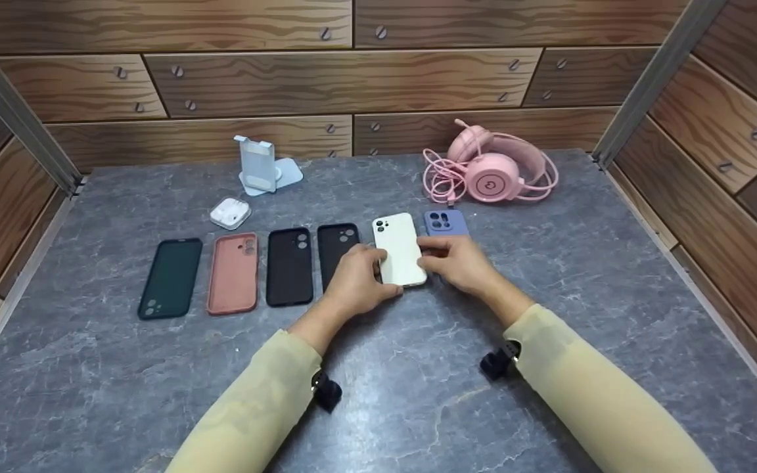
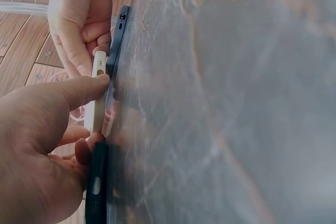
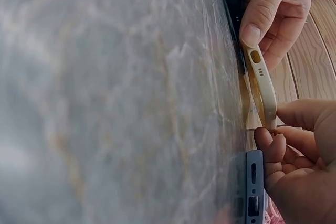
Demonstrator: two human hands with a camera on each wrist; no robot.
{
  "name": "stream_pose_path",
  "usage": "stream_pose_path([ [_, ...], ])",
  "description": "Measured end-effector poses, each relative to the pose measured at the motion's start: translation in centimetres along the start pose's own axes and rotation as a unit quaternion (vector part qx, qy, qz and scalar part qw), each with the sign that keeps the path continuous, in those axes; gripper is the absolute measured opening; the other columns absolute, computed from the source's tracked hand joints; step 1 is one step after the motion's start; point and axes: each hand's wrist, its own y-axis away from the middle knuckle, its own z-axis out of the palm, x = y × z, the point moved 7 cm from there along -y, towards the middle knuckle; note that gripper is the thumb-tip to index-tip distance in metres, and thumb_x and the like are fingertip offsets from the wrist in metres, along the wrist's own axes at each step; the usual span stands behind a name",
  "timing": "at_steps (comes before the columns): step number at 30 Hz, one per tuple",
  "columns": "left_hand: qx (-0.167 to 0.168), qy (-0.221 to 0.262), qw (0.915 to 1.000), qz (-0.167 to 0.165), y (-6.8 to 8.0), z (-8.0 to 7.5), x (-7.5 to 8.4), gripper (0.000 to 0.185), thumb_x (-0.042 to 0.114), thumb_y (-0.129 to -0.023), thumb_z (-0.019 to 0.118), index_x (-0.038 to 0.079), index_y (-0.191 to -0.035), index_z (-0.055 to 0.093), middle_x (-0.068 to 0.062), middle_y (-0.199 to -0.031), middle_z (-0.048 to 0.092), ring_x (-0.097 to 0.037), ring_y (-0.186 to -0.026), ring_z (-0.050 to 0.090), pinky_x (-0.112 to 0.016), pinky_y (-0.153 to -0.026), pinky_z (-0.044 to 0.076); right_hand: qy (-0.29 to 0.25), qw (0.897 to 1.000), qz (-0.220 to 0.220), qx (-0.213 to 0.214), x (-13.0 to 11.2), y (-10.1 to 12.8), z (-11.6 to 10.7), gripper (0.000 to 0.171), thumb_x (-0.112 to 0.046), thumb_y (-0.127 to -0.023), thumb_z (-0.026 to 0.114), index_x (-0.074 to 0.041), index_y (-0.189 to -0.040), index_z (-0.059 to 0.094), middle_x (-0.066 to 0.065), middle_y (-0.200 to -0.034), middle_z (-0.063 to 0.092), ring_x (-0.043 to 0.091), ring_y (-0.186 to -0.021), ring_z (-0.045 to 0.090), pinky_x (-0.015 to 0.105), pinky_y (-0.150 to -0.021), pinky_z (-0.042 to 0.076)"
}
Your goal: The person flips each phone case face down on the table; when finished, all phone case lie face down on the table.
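Note:
A white phone case [image 1: 399,253] with camera cutouts at its upper left is held between both hands, its back facing up. My left hand [image 1: 357,279] grips the left side, thumb at the lower edge near the port cutout. On the right edge, my right hand [image 1: 460,263] pinches the case between thumb and fingers. In the right wrist view, the white case [image 3: 266,90] stands tilted, with one long edge raised off the table. Partly behind my left hand lies a black phone case [image 1: 337,243]. A purple-blue phone case [image 1: 447,222] is partly covered by my right hand.
Further left lie another black case [image 1: 290,269], a pink case [image 1: 232,272] and a dark green case [image 1: 170,279]. Behind them are a white earphone box [image 1: 230,213] and a pale blue phone stand [image 1: 260,167]. Pink headphones [image 1: 491,176] with coiled cable sit back right.

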Motion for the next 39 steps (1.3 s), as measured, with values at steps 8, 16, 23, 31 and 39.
stream_pose_path([
  [8, 0.005, -0.005, 1.0000, 0.003, -0.1, 0.0, 0.1, 0.037, 0.024, -0.082, 0.093, 0.001, -0.098, 0.069, -0.014, -0.106, 0.062, -0.025, -0.091, 0.055, -0.038, -0.079, 0.048, 0.025, 0.999, -0.037, -0.024, -0.7, 0.3, 0.2, 0.045, -0.002, -0.093, 0.075, 0.008, -0.136, 0.067, 0.023, -0.122, 0.074, 0.030, -0.111, 0.070, 0.042, -0.100, 0.055],
  [16, 0.003, -0.010, 0.9999, 0.001, -0.2, 0.2, -0.1, 0.036, 0.024, -0.082, 0.094, 0.002, -0.094, 0.068, -0.014, -0.110, 0.062, -0.026, -0.096, 0.057, -0.039, -0.082, 0.049, 0.098, 0.991, -0.075, -0.051, -1.2, 0.7, 0.1, 0.052, -0.012, -0.091, 0.081, 0.005, -0.138, 0.067, 0.024, -0.138, 0.067, 0.040, -0.132, 0.060, 0.052, -0.116, 0.042],
  [23, 0.010, -0.008, 0.9999, 0.005, 0.0, 0.3, 0.0, 0.036, 0.023, -0.080, 0.095, 0.001, -0.091, 0.068, -0.013, -0.104, 0.060, -0.025, -0.091, 0.055, -0.038, -0.078, 0.049, 0.125, 0.981, -0.132, -0.073, -1.3, 1.0, 0.2, 0.062, -0.016, -0.085, 0.088, 0.006, -0.138, 0.066, 0.024, -0.138, 0.066, 0.044, -0.133, 0.058, 0.056, -0.118, 0.037],
  [31, 0.003, -0.012, 0.9999, -0.008, -0.1, 0.3, 0.3, 0.035, 0.025, -0.083, 0.093, 0.002, -0.098, 0.071, -0.015, -0.114, 0.062, -0.028, -0.100, 0.060, -0.039, -0.083, 0.051, 0.165, 0.968, -0.175, -0.075, -1.6, 1.1, 0.1, 0.056, -0.017, -0.084, 0.090, 0.003, -0.132, 0.072, 0.018, -0.133, 0.071, 0.043, -0.131, 0.059, 0.056, -0.117, 0.038],
  [39, 0.007, -0.013, 0.9999, -0.006, -0.2, 0.2, 0.2, 0.033, 0.024, -0.083, 0.093, 0.002, -0.096, 0.072, -0.017, -0.117, 0.064, -0.029, -0.103, 0.061, -0.040, -0.085, 0.052, 0.171, 0.967, -0.176, -0.072, -1.6, 1.0, 0.2, 0.054, -0.015, -0.083, 0.090, 0.001, -0.132, 0.073, 0.018, -0.132, 0.072, 0.043, -0.130, 0.059, 0.057, -0.116, 0.039],
])
